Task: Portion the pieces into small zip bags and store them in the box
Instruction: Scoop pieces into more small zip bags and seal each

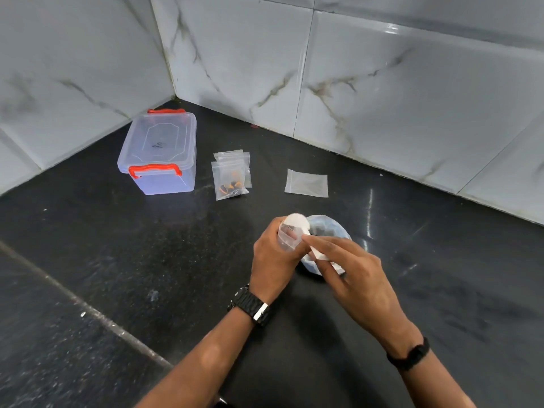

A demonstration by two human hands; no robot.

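Both forearms reach in from the near edge and meet at mid-scene. The left hand (272,254), a dark watch on its wrist, is curled with knuckles up, fingers (290,231) closed. The right hand (350,272) lies palm down beside it, apparently pinching with thumb and forefinger, a dark band at its wrist.

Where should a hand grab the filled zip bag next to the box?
Pinch the filled zip bag at its far top edge, coming from above. It lies flat on the counter with the pieces bunched at the near end, overlapping other bags, so the top strip is thin and free.
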